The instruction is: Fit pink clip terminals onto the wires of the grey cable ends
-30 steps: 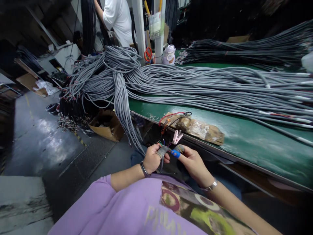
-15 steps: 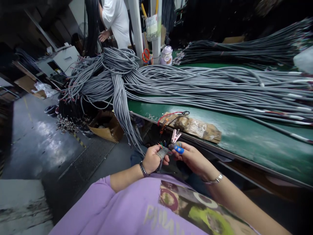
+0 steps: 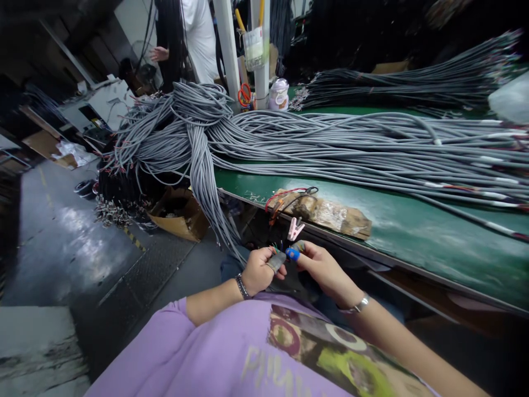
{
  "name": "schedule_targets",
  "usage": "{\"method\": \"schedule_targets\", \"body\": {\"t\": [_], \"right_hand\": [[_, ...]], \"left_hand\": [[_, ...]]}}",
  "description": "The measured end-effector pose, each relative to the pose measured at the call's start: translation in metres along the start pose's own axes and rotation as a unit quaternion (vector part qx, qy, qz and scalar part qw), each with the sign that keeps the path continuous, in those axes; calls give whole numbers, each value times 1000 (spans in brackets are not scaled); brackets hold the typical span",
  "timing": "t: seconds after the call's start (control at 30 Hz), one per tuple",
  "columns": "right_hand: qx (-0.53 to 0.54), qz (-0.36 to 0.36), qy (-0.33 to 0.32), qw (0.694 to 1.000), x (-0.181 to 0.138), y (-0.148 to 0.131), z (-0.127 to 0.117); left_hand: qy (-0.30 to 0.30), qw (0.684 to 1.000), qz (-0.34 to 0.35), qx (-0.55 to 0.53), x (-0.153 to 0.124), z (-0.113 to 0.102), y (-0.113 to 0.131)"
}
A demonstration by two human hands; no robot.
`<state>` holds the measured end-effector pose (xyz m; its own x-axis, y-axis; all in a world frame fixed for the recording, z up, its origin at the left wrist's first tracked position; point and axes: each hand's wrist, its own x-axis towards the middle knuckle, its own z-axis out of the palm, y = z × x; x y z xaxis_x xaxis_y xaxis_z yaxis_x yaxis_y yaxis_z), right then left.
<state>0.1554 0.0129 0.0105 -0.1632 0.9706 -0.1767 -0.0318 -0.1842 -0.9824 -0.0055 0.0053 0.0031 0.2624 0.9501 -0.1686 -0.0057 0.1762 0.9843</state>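
Observation:
Close in front of my body, my left hand is closed around a cable end, with its thumb wrapped in grey tape. Thin coloured wires, green and red among them, fan out above that thumb. My right hand is pinched beside it, a blue wrap on one digit and a yellowish-grey wrap on another. Its fingertips meet the wire ends, though they hide what exactly is pinched. A pink clip stands just above my right fingers, by the table's edge.
Grey cables lie along the green table, and a bundle hangs over its left end. A taped wooden block with red and black leads sits at the front edge. A cardboard box is below. Another person stands behind.
My right hand has shifted slightly left, its blue-wrapped digit now nearer my left thumb. The left hand stays almost in place. Behind, the other person's hand has moved left and up.

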Motion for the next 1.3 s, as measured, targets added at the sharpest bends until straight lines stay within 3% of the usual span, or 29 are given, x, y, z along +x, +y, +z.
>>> {"method": "schedule_targets", "body": {"t": [0.53,0.77,1.03,1.3], "right_hand": [[41,-12,31,999,-3,7,6],[168,38,9,985,1,4,1],[124,2,26,992,5,-3,13],[162,2,78,984,5,5,13]], "left_hand": [[61,995,-48,-69,3,1,-1],[11,998,-37,-54,4,-3,-8],[-26,999,-36,-8,2,-3,-6],[0,999,-36,-17,3,-2,-6]]}}
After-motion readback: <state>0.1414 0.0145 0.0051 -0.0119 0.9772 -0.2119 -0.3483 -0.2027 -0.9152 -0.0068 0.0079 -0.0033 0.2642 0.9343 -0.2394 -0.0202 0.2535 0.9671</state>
